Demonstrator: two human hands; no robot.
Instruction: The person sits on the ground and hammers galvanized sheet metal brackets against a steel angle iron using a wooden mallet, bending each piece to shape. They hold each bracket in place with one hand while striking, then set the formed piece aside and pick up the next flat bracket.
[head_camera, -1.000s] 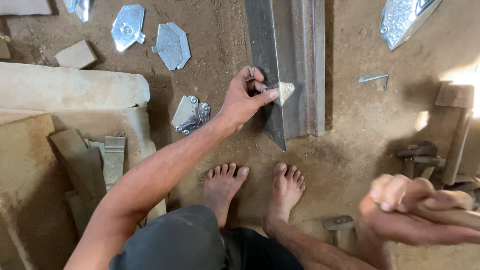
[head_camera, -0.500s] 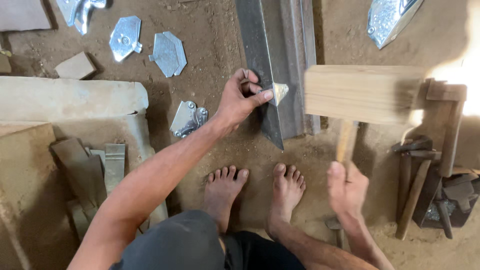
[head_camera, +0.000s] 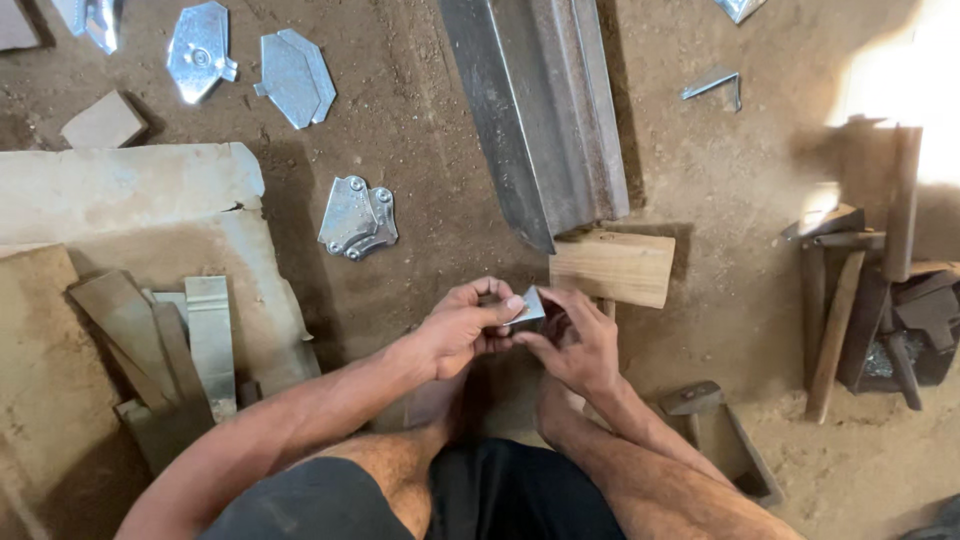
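Small galvanised sheet-metal piece (head_camera: 527, 306) at frame centre, pinched between left hand (head_camera: 462, 328) and right hand (head_camera: 578, 345), fingers clamped on its edges. Looks light, stiff, sharp-edged; grip on flat faces. Wooden mallet head (head_camera: 612, 267) just above.

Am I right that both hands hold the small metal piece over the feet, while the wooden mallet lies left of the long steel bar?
Not quite. In the head view both hands hold the small metal piece, but the wooden mallet lies at the near end of the long steel bar, not left of it.
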